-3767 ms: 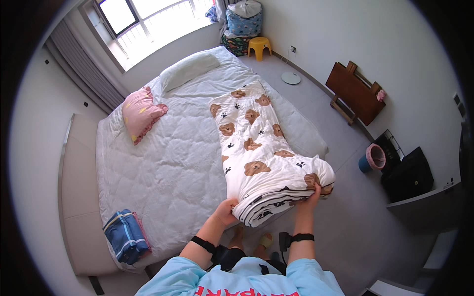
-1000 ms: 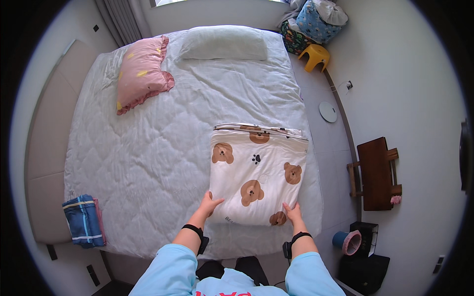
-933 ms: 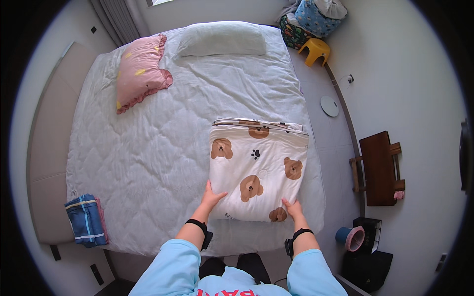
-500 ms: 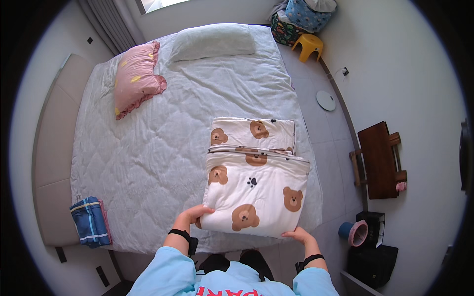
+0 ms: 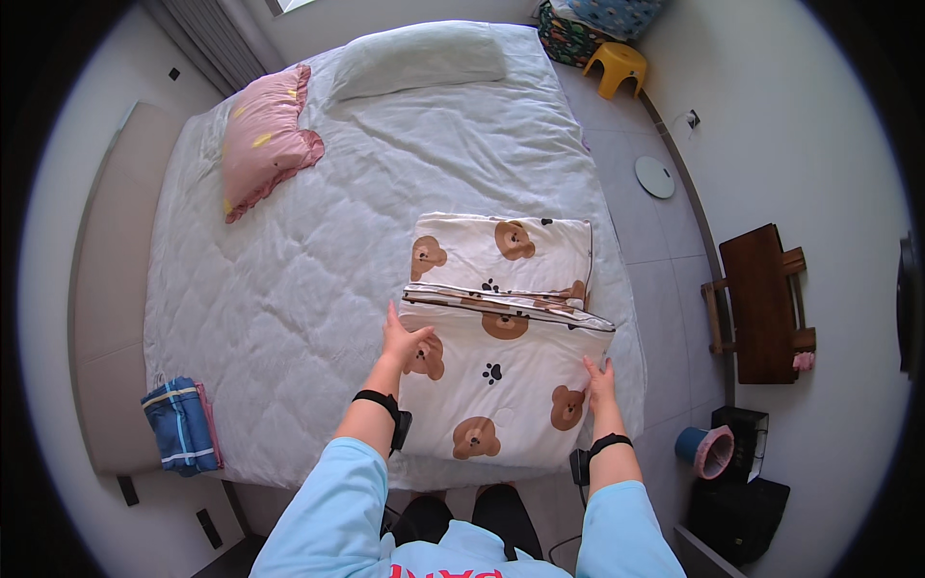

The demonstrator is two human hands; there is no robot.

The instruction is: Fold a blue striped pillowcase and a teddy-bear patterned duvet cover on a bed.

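A white quilt printed with brown bears and black paws lies folded at the near right of the bed. A layered fold with dark piping crosses its middle, dividing a flat far part from a puffier near part. At the left edge of the near part, my left hand has its fingers spread, the thumb over the fabric. My right hand rests against the right edge, thumb and fingers apart. Both touch the quilt just on the near side of the fold; fingertips at the edges are partly hidden.
The bed bears a pink ruffled pillow, a long pale pillow and folded blue cloth. Along the right wall are a yellow stool, a white round scale, a brown wooden folding table and a lined bin.
Both hands have moved from the quilt's near corners forward along its sides, close to the fold. The fold's right end now sits higher and more open. The view has shifted slightly.
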